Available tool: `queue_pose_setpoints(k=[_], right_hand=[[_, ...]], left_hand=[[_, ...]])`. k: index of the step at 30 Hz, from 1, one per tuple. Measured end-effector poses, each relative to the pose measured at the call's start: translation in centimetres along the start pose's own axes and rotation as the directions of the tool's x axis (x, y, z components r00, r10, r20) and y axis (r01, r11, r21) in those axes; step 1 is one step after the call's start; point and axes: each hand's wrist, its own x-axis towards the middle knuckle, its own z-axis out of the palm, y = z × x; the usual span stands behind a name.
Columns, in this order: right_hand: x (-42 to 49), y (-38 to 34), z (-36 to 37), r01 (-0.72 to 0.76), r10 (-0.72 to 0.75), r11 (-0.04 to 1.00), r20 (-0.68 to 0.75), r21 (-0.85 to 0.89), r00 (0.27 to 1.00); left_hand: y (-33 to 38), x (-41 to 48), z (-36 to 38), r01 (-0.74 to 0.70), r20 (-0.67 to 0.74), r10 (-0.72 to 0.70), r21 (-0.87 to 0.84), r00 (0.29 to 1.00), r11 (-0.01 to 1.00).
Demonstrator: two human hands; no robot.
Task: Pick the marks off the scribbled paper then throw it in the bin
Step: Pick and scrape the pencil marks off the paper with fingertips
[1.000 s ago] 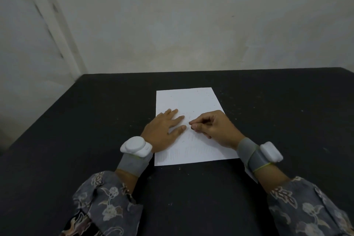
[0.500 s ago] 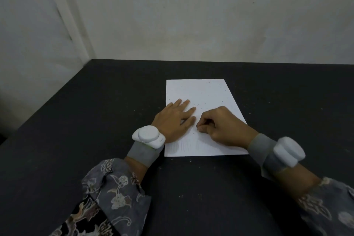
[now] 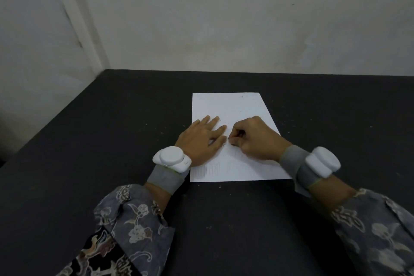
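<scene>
A white sheet of paper (image 3: 226, 105) lies flat on the black table (image 3: 107, 141), short edge toward me. Faint pencil scribbles (image 3: 212, 168) show along its near edge. My left hand (image 3: 201, 141) rests flat on the sheet's left half with fingers spread, holding it down. My right hand (image 3: 255, 139) sits on the sheet's right half with fingers curled, thumb and fingertips pinching a small eraser (image 3: 230, 140) against the paper, just right of the left fingertips. The eraser is almost hidden by the fingers. No bin is in view.
Small dark specks (image 3: 243, 96) are scattered over the paper and the table around it. A pale wall (image 3: 246, 29) stands right behind the table's far edge, and the table's left edge (image 3: 56, 116) runs diagonally beside a white door frame.
The view has shifted, so the paper sits more to the right. My right hand has drawn slightly toward me on the sheet. The left hand stays pressed flat.
</scene>
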Motion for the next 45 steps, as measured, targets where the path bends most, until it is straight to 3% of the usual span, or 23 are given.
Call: queue_pose_setpoints(k=[3, 8, 12, 17, 22, 26, 30, 35, 40, 45], right_hand=[[-1.3, -0.9, 0.5, 0.059, -0.061, 0.998, 0.106, 0.022, 0.993], [0.6, -0.2, -0.5, -0.04, 0.04, 0.999, -0.017, -0.01, 0.999], [-0.7, -1.1, 0.2, 0.029, -0.026, 0.999, 0.133, -0.024, 0.991], [0.8, 0.4, -1.0, -0.097, 0.097, 0.995, -0.071, 0.007, 0.993], [-1.0, -0.7, 0.1, 0.022, -0.02, 1.0, 0.101, -0.015, 0.995], [0.5, 0.2, -0.8, -0.073, 0.072, 0.997, -0.03, -0.03, 0.997], [-1.3, -1.3, -0.3, 0.031, -0.03, 0.999, 0.17, -0.005, 0.985], [-0.4, 0.3, -1.5, -0.057, 0.058, 0.998, 0.026, -0.021, 0.998], [-1.9, -0.8, -0.7, 0.086, -0.077, 0.996, 0.193, -0.037, 0.978], [-0.2, 0.2, -1.4, -0.019, 0.022, 0.998, 0.045, -0.054, 0.999]], left_hand=[[-0.1, 0.1, 0.1, -0.013, -0.002, 0.013, -0.009, 1.0, 1.0], [-0.2, 0.1, 0.3, -0.008, -0.003, 0.008, 0.001, 1.0, 1.0], [-0.2, 0.1, 0.2, -0.008, -0.011, 0.008, -0.023, 1.0, 1.0], [-0.2, 0.1, 0.1, -0.01, -0.002, 0.01, 0.007, 1.0, 1.0], [-0.2, 0.1, 0.2, -0.013, -0.006, 0.013, -0.022, 1.0, 1.0], [-0.1, 0.1, 0.1, -0.018, -0.01, 0.019, 0.005, 1.0, 1.0], [-0.2, 0.1, 0.2, -0.009, 0.013, 0.009, -0.02, 1.0, 1.0], [-0.1, 0.2, 0.0, -0.007, 0.024, 0.007, 0.01, 1.0, 1.0], [-0.2, 0.1, 0.1, -0.008, 0.03, 0.008, 0.01, 1.0, 1.0], [-0.1, 0.0, -0.2, 0.005, 0.037, -0.006, 0.024, 0.999, 1.0]])
